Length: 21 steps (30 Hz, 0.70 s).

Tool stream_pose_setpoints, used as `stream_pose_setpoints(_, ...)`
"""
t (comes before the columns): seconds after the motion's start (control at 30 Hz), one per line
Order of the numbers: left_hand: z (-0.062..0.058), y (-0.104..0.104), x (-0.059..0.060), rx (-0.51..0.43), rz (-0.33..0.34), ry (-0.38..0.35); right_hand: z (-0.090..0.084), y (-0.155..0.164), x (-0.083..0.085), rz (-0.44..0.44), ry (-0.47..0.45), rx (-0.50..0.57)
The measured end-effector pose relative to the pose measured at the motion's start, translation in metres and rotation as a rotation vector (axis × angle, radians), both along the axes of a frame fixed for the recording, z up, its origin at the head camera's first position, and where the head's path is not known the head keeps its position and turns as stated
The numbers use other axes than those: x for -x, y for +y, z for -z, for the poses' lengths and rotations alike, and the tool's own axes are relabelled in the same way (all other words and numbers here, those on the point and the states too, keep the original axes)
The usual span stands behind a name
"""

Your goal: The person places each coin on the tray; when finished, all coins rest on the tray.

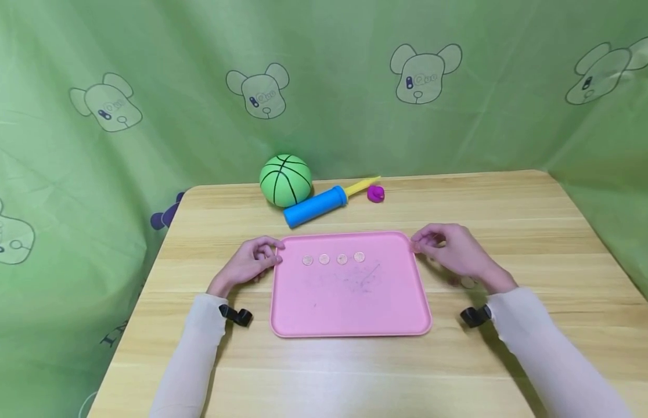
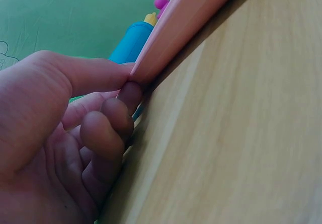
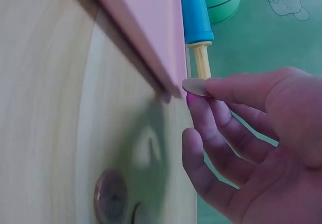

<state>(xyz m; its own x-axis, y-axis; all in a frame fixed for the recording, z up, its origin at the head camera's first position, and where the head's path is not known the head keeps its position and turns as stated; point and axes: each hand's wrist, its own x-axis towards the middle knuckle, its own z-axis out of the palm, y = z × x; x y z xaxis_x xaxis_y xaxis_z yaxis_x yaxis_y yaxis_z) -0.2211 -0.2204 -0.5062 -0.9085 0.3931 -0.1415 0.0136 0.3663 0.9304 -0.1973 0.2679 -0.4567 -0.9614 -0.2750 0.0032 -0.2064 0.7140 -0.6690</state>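
A pink tray (image 1: 350, 310) lies on the table, with several round coins (image 1: 324, 259) in a row near its far edge. My left hand (image 1: 252, 259) pinches the tray's left rim between thumb and forefinger, as the left wrist view shows. At the tray's far right corner, my right hand (image 1: 454, 247) pinches a single coin (image 3: 195, 86) by its edge between thumb and fingers. On the table below that hand, to the right of the tray, lie two more coins (image 3: 111, 196), partly hidden by the forearm in the head view.
Behind the tray, a green ball (image 1: 285, 180) with black lines stands by a blue pump (image 1: 315, 207) with a yellow end. A small purple toy (image 1: 375, 194) sits to the right of it. A green printed curtain (image 1: 339, 133) hangs behind the wooden table (image 1: 355, 377).
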Motion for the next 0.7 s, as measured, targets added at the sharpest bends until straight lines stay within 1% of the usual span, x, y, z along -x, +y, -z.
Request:
stream_pose_setpoints(0.2, -0.001, 0.0, 0.0, -0.002, 0.001, 0.003, 0.001, -0.015, 0.003, 0.022, -0.064, 0.06)
stream_pose_setpoints(0.4, 0.0, 0.001, 0.001, 0.003, 0.005, 0.009, 0.002, -0.034, 0.007, 0.012, -0.095, 0.092)
stream_pose_setpoints(0.53, 0.0, 0.001, 0.001, 0.001, 0.002, 0.008, 0.004, -0.046, 0.01, -0.029, -0.105, 0.116)
stream_pose_setpoints(0.7, 0.0, 0.001, 0.001, 0.007, 0.004, 0.005, 0.012, -0.057, 0.013, -0.103, -0.066, 0.107)
